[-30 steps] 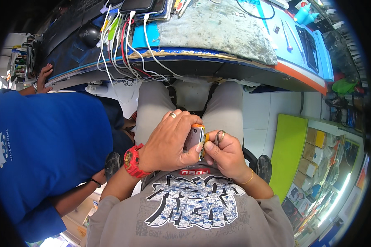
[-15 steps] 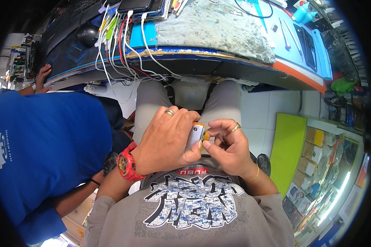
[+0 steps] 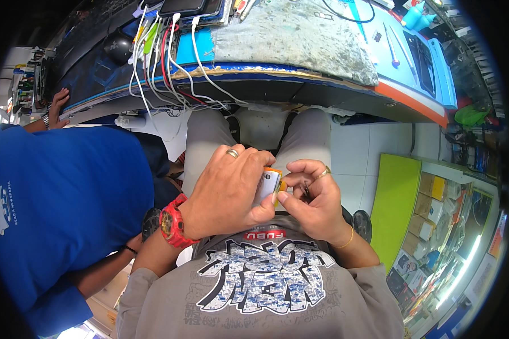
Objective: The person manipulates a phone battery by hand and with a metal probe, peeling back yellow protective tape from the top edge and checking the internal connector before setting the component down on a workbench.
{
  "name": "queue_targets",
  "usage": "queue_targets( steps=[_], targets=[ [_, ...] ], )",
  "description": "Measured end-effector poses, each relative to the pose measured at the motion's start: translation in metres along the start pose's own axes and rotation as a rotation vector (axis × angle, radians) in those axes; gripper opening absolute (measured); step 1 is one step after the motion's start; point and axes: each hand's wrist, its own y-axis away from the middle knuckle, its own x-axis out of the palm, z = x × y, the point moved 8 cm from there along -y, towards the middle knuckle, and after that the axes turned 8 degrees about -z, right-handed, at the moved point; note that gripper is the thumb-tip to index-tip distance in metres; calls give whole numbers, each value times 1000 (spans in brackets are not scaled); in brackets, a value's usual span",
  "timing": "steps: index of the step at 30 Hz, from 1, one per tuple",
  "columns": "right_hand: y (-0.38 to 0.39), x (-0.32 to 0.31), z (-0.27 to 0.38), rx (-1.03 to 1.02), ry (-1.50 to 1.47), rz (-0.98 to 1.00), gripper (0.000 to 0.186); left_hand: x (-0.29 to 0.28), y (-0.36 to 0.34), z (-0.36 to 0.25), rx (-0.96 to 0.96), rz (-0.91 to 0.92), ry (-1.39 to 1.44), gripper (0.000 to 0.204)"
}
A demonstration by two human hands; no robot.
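Note:
Above my lap, my left hand (image 3: 226, 189) grips a small flat object, white with orange and yellow edges (image 3: 267, 186). Its fingers and palm cover much of it, and its exact kind cannot be told. At its right end, my right hand (image 3: 314, 200) pinches a small orange-yellow flap (image 3: 282, 186) between thumb and forefinger. Both hands nearly meet there. The other fingers of my right hand are curled, with something small and dark among them that I cannot make out.
Ahead stands a workbench with a stained grey mat (image 3: 300, 39), white cables (image 3: 181, 62) hanging over its edge, and a light-blue mat (image 3: 398, 56) with a screwdriver (image 3: 391, 48) and a phone. A person in a blue shirt (image 3: 68, 214) is at my left; a glass display case (image 3: 441, 243) at my right.

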Motion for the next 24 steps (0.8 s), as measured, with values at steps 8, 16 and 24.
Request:
queue_targets(
  steps=[8, 16, 24],
  targets=[
    [1, 7, -12, 136, -377, -4, 45, 5, 3, 10, -66, 51, 225, 56],
    [3, 6, -13, 134, -358, -11, 44, 17, 10, 24, -163, 125, 339, 57],
    [-2, 4, -4, 140, -237, 3, 45, 16, 5, 24, -107, 159, 348, 55]
  ],
)
